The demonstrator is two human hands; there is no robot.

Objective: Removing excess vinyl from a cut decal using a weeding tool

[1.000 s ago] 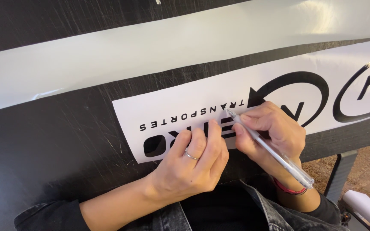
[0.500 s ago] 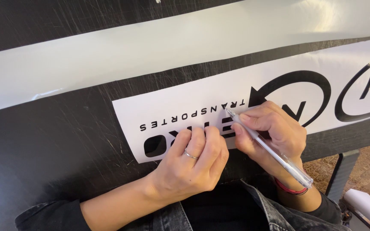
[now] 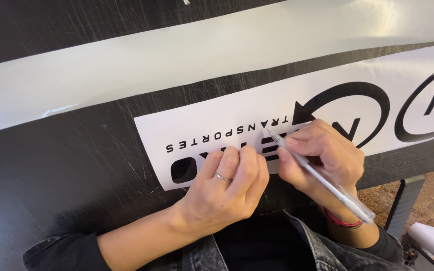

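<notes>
Slim clear pen (image 3: 327, 183), glossy decal sheet (image 3: 217, 130)

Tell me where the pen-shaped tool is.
Head view, right of centre: the right hand grips the clear pen-shaped tool, its tip on the white sticker sheet.

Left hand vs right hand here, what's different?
The left hand lies flat, its fingers pressing the white sticker sheet; the right hand is raised and curled around a clear pen-like tool. The left hand holds nothing and wears a ring; the right has a red wristband. Both work over the black lettering at the sheet's near edge, on the black table.
</notes>
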